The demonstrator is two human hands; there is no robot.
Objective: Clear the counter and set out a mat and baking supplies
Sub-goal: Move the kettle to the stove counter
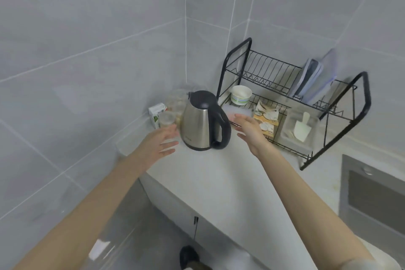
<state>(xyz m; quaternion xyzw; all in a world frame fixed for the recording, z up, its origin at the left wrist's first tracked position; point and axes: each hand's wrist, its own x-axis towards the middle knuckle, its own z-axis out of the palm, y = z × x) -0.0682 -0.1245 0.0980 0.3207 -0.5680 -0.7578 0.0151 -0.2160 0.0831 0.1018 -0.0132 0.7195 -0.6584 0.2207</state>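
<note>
1 kettle [201,120] stands upright near the corner of the pale, smooth worktop [230,177]. It has a brushed-steel body that tapers upward, a black domed lid and 1 black loop handle. 2 bare hands flank it. The left hand [161,141] is just beside the steel wall and the right hand [249,130] just beside the handle; each grip is released, fingers spread and holding nothing. Behind the kettle sit 1 white-and-green carton [156,114] and some clear jars [167,119] too blurred to count. To the right stands 1 black wire dish rack [269,72] with 2 tiers. It holds 1 round white bowl [241,94], 1 printed packet [266,119] and 1 clear square tub [287,136] with 1 white scoop [303,127] inside. Bluish flat boards [311,79] lean on the upper tier.
</note>
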